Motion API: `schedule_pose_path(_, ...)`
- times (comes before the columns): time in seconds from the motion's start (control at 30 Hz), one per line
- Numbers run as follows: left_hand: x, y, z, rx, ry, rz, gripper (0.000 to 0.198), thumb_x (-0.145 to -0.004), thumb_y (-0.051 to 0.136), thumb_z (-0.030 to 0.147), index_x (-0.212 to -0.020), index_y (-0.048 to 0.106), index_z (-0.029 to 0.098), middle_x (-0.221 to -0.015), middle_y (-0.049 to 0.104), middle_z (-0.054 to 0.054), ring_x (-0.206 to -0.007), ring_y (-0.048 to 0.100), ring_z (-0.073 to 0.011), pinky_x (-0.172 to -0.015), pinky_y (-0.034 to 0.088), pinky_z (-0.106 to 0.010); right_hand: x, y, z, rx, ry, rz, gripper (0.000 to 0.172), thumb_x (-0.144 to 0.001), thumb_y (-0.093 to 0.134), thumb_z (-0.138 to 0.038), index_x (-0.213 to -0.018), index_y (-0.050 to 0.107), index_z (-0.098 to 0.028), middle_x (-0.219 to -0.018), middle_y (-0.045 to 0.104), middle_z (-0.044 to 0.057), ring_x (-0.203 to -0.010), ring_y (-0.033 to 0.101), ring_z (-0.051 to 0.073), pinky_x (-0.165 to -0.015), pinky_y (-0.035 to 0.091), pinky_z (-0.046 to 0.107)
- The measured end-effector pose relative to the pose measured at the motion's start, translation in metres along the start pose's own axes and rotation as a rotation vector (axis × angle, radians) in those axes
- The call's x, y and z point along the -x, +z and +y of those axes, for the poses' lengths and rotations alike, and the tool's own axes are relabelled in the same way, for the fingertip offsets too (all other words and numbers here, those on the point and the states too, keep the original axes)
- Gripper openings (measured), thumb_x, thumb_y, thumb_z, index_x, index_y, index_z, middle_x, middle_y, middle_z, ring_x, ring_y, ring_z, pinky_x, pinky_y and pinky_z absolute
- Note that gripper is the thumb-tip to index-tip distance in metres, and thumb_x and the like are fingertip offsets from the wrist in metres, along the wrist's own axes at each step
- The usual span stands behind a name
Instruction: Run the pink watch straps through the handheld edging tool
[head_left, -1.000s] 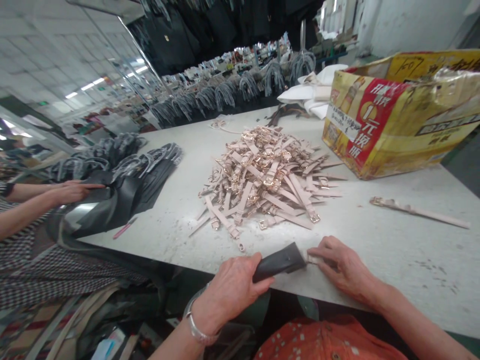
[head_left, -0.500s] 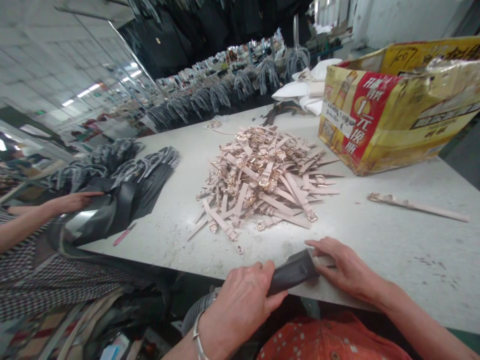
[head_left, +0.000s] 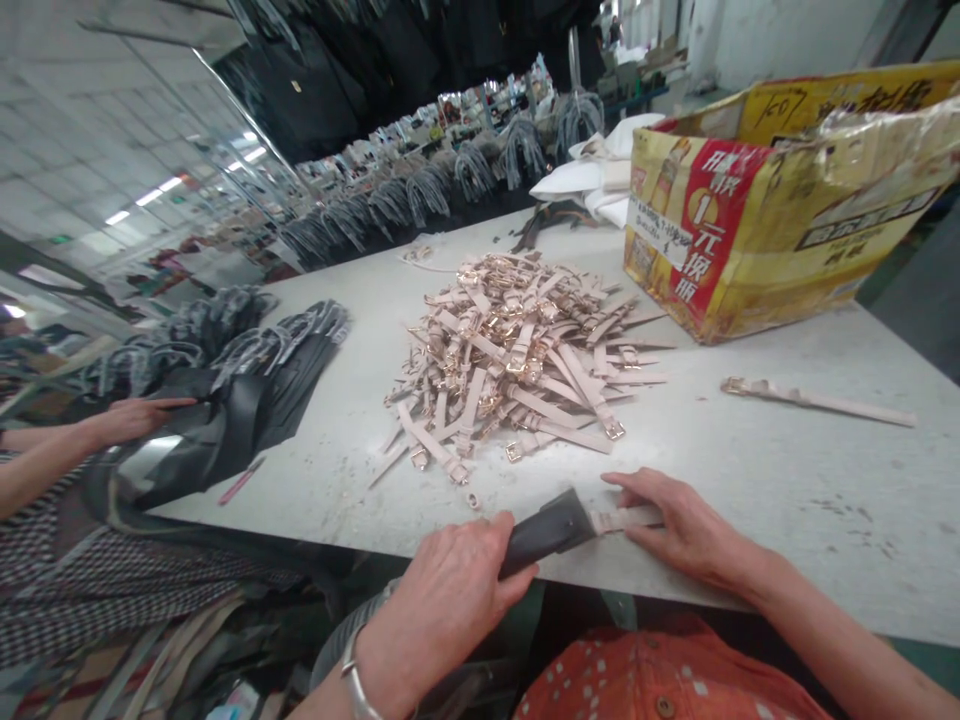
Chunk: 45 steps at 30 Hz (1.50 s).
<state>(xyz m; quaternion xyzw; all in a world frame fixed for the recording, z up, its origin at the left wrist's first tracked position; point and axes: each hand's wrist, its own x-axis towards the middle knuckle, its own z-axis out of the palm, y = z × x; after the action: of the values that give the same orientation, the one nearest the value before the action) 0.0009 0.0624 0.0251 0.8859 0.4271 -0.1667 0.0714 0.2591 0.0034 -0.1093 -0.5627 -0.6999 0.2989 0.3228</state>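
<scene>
Near the front edge of the table, my left hand is closed around a dark leather-like piece, which looks like a folded flap or sleeve. From its right end comes a short length of pale beige strap. My right hand has that strap between thumb and fingers, with the index finger stretched out over the table. A large heap of beige buckled straps with gold buckles lies just beyond my hands. Off to the right, a single beige buckled strap lies alone.
A yellow and red cardboard box stands at the back right, with white pieces beside it. On the left a co-worker's hand touches dark bag pieces. A pink pen-like tool lies near the left edge.
My left hand has drawn the dark piece to the left, away from my right hand. More of the beige strap now shows between them. The whole view has shifted slightly.
</scene>
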Motion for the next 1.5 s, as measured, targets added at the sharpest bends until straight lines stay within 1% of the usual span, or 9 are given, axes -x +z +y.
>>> schedule_pose_path(0.13,0.008,0.004,-0.01,-0.014,-0.014,-0.012,0.033,-0.087,0.048,0.047,-0.106,0.053,0.021,-0.085,0.066,-0.007,-0.082,0.065,-0.0283,-0.072,0.051,-0.04,0.0,0.0,0.002,-0.004,-0.004,0.0,0.057,-0.077,0.06,-0.012,-0.13,0.045,-0.027,-0.099,0.057,0.001,-0.09,0.052,0.015,-0.082,0.041,0.029)
schedule_pose_path(0.27,0.008,0.002,-0.002,0.008,-0.052,0.008,0.03,-0.087,0.048,0.046,-0.104,0.052,0.021,-0.084,0.066,-0.006,-0.081,0.065,-0.0276,-0.071,0.051,-0.04,0.0,0.0,0.001,0.0,-0.016,-0.003,0.055,-0.078,0.061,-0.016,-0.13,0.045,-0.028,-0.1,0.056,0.001,-0.091,0.052,0.015,-0.082,0.042,0.029)
schedule_pose_path(0.43,-0.006,-0.001,0.019,0.013,0.08,0.059,0.025,-0.086,0.05,0.044,-0.099,0.052,0.023,-0.082,0.065,-0.003,-0.076,0.064,-0.0269,-0.067,0.051,-0.04,0.0,-0.001,0.0,0.004,0.024,-0.003,0.064,-0.076,0.061,-0.014,-0.134,0.039,-0.031,-0.1,0.056,-0.001,-0.091,0.053,0.014,-0.084,0.043,0.027)
schedule_pose_path(0.6,-0.015,0.003,0.02,-0.023,0.154,0.081,0.028,-0.084,0.053,0.046,-0.096,0.052,0.021,-0.078,0.065,-0.003,-0.073,0.064,-0.0271,-0.064,0.052,-0.04,0.0,-0.004,0.002,0.006,-0.009,-0.031,0.066,-0.077,0.059,-0.013,-0.137,0.036,-0.03,-0.105,0.056,0.001,-0.095,0.053,0.015,-0.087,0.043,0.029)
schedule_pose_path(0.73,-0.015,-0.013,0.02,-0.054,0.178,0.039,0.025,-0.084,0.053,0.043,-0.093,0.054,0.019,-0.078,0.066,-0.005,-0.075,0.065,-0.0277,-0.067,0.053,-0.041,0.001,-0.006,0.002,-0.003,-0.027,-0.043,0.061,-0.078,0.055,-0.011,-0.135,0.039,-0.025,-0.103,0.056,0.004,-0.093,0.054,0.016,-0.086,0.045,0.031)
schedule_pose_path(0.83,-0.022,-0.031,0.029,-0.092,0.197,-0.038,0.026,-0.085,0.052,0.042,-0.091,0.056,0.018,-0.081,0.067,-0.008,-0.077,0.065,-0.0292,-0.068,0.053,-0.042,0.001,-0.006,0.0,-0.014,-0.027,-0.041,0.059,-0.078,0.055,-0.012,-0.135,0.041,-0.022,-0.102,0.056,0.006,-0.092,0.055,0.018,-0.085,0.046,0.033)
schedule_pose_path(0.93,-0.031,-0.039,0.039,-0.112,0.223,-0.076,0.027,-0.085,0.052,0.041,-0.091,0.058,0.016,-0.081,0.067,-0.01,-0.078,0.065,-0.0303,-0.067,0.053,-0.041,0.001,-0.006,0.0,-0.02,-0.027,-0.022,0.058,-0.079,0.055,-0.014,-0.134,0.042,-0.021,-0.102,0.056,0.007,-0.092,0.055,0.018,-0.085,0.046,0.033)
schedule_pose_path(1.3,-0.028,-0.042,0.034,-0.134,0.202,-0.102,0.028,-0.084,0.053,0.042,-0.092,0.058,0.016,-0.083,0.067,-0.009,-0.08,0.065,-0.0295,-0.07,0.053,-0.041,0.002,-0.003,0.003,-0.021,-0.015,-0.002,0.058,-0.078,0.056,-0.012,-0.133,0.043,-0.025,-0.1,0.055,0.004,-0.091,0.054,0.016,-0.085,0.045,0.031)
schedule_pose_path(1.5,-0.034,-0.03,0.04,-0.111,0.169,-0.068,0.03,-0.085,0.05,0.044,-0.092,0.056,0.016,-0.08,0.066,-0.01,-0.078,0.065,-0.0275,-0.067,0.051,-0.036,0.002,-0.004,0.002,-0.015,-0.038,0.003,0.054,-0.078,0.055,-0.014,-0.131,0.046,-0.021,-0.103,0.056,0.006,-0.092,0.055,0.018,-0.085,0.046,0.032)
